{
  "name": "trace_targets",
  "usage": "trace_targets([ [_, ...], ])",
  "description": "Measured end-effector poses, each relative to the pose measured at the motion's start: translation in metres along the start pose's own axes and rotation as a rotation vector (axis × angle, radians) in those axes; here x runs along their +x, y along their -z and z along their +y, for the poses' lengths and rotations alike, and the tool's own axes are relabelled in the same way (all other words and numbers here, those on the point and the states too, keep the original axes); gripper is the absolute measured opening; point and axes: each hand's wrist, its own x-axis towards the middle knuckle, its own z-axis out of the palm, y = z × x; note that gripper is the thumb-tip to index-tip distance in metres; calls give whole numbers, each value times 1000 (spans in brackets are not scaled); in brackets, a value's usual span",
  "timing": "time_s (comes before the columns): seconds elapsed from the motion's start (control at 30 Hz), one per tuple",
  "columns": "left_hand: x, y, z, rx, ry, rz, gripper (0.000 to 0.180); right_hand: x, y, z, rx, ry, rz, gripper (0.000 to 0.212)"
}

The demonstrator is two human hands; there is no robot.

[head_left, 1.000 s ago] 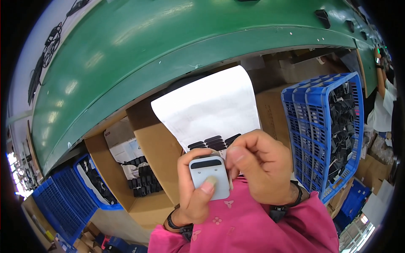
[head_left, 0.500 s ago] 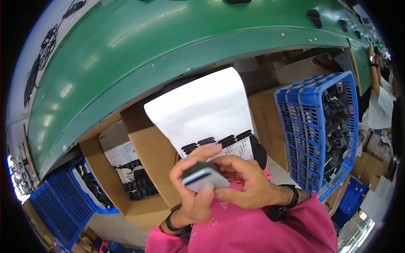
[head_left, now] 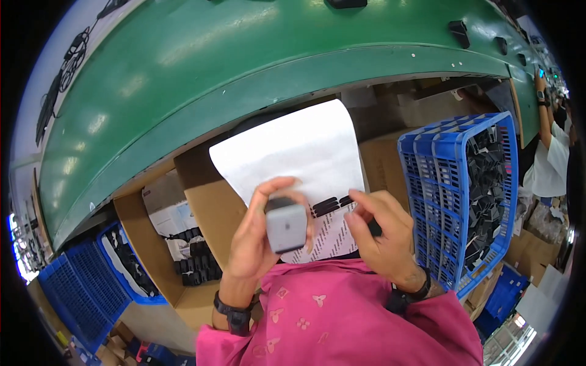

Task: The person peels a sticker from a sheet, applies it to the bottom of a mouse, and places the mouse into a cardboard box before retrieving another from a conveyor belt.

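My left hand (head_left: 245, 244) is wrapped round a small grey and black block-shaped device (head_left: 287, 228), its pale grey face turned up. A white backing sheet (head_left: 293, 143) lies behind it, its far edge curling, with rows of printed marks on the near part. Several black oblong stickers (head_left: 325, 207) remain on that sheet. At the sheet's right edge, my right hand (head_left: 384, 235) has thumb and forefinger apart, the forefinger close to a black sticker. Nothing shows between those fingers.
A blue crate (head_left: 436, 201) of black parts stands at the right. Cardboard boxes (head_left: 207, 219) sit at left, one holding black parts. Across the far side runs a green worktable (head_left: 183, 79) with a few black pieces. Another person's arm (head_left: 542, 100) shows at far right.
The hands have separated. My left hand has moved with the device, turning its pale face up; my right hand has left the device and moved right, to the sticker sheet.
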Motion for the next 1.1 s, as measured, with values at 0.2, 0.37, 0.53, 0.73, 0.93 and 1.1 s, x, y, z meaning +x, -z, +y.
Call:
trace_targets([
  [0.2, 20, 2, -16, -287, -125, 26, 41, 2, -35, 27, -512, 129, 200, 41],
  [0.37, 21, -7, -11, -383, -118, 76, 48, 5, -32, 20, -537, 154, 172, 37],
  [0.53, 22, -2, -14, -422, -124, 65, 50, 8, -34, 19, -461, 110, 210, 27],
  [0.73, 23, -2, -11, -404, -119, 23, 51, 6, -30, 24, -289, 55, 262, 16],
  [0.93, 23, -5, -13, -233, -162, 97, 52, -6, -9, 13, -19, -3, 153, 13],
  [1.1, 14, -21, -17, 220, -237, 223, 50, -6, 18, -25, 790, -245, 61, 8],
])
